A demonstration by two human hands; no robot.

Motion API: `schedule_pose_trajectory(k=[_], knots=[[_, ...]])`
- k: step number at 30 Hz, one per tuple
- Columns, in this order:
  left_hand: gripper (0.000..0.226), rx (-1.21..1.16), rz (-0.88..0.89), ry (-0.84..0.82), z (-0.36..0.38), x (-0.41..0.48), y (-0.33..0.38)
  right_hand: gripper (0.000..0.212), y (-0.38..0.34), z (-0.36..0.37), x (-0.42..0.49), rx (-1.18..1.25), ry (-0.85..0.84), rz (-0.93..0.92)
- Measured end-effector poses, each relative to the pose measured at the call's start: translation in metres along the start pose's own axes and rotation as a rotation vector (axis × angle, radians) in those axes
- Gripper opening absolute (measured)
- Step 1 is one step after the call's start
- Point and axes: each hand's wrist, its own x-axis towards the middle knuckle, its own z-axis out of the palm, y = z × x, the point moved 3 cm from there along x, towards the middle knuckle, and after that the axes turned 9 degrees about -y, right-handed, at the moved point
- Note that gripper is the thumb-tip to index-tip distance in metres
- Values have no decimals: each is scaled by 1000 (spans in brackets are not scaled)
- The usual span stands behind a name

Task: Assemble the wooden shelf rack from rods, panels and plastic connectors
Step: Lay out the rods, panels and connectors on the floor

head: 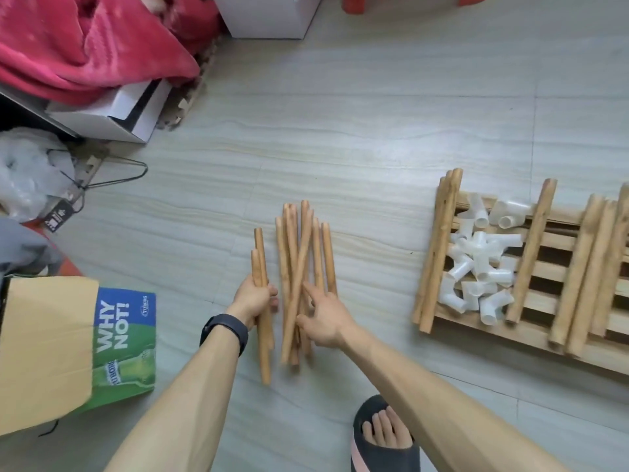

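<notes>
Fingers (272,296) of the left hand (253,299) curl round two round tan wooden rods (263,338), while the right hand (326,318) lays spread fingers on the rod pile (287,240) on the pale floor (374,131).

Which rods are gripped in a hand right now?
The two rods in the left hand, left of the floor pile. The right hand only reaches that pile with straight fingers; other rods lie on the slatted panels.
</notes>
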Motion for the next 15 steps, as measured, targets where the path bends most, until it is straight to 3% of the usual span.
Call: schedule_pose_trajectory(k=[5,12,15], knots=[[40,383,23,130,-2,1,9,62,22,-10,-9,75,28,35],[47,323,13,162,5,-13,45,50,2,10,-12,186,67,-15],[42,95,128,22,23,-23,66,42,-11,12,-13,305,77,-49]])
